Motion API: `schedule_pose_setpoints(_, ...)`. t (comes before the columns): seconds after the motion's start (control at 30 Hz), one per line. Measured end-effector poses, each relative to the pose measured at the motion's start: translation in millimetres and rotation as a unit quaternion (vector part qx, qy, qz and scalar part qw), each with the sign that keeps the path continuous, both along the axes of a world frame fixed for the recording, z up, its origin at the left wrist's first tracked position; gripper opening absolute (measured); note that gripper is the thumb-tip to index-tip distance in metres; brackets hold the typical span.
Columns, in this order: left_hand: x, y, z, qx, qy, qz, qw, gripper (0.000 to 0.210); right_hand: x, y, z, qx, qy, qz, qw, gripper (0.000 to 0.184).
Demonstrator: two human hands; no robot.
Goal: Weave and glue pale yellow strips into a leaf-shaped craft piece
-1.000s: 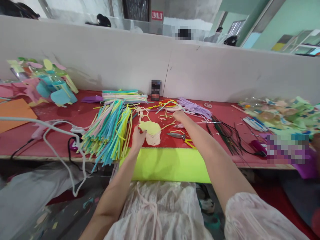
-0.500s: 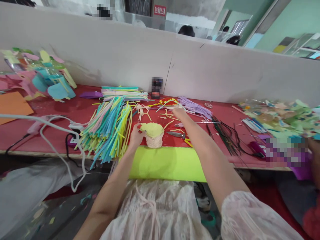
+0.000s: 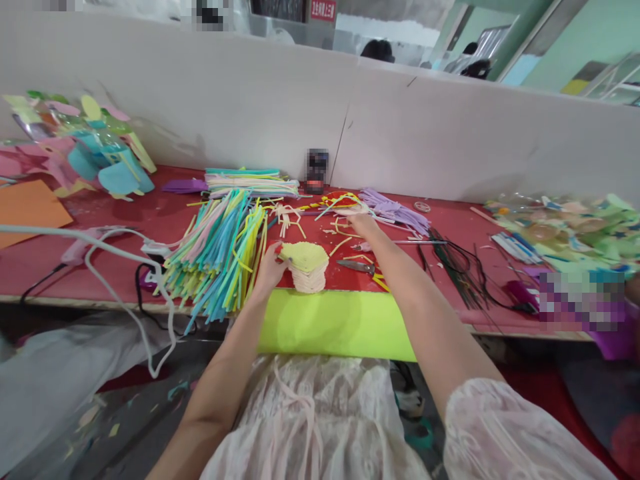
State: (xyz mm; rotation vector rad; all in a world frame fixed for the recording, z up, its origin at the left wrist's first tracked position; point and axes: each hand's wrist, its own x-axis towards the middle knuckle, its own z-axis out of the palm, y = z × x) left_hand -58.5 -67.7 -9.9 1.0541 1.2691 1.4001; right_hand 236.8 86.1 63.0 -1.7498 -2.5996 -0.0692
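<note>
On a red-covered surface [image 3: 463, 227], straight ahead of the seated person and just beyond a lime-green sheet [image 3: 335, 327] along the near edge, is a small ribbed, cup-like piece in pale yellow and cream [image 3: 309, 280], its material apparently soft and fuzzy. Take that piece as the centre of a clock, with twelve pointing away from the wearer. The hands are well apart. The left hand [image 3: 273, 267], at nine o'clock, appears to pinch the piece's rim between thumb and fingers; the right hand [image 3: 359, 219] reaches to about one o'clock, over pale loose stems, its fingertips hidden, so whether it grips anything cannot be told. What could go wrong: with only one side held, a tug by the left hand might tip or squash the piece; the right forearm, passing over the yellow handles of the grey-nosed pliers [image 3: 356, 267] at three o'clock, might knock them; and a sleeve or wrist could drag stems from the thick pastel bundle of fuzzy stems [image 3: 215, 260] at nine o'clock. As for direction, the piece's broad yellow face looks upward and somewhat toward the wearer, with the cream ribbed wall below it toward six o'clock. The yellow face stretches roughly from nine to three; the whole piece shows no clear long axis.
</note>
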Motion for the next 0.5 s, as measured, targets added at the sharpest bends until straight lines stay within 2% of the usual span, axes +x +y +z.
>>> schedule_pose_setpoints(0.3, -4, 2, -3.6, -0.018, 0.022, -0.042, 0.999, 0.035, 7, 4, -10.2, 0.045, 0.048, -0.041, 0.997, 0.035)
schedule_pose_setpoints(0.5, 6, -1, -3.7, 0.007, 0.120, -0.051, 0.991, 0.035, 4, 0, -3.6, 0.083, 0.105, -0.041, 0.990, 0.031)
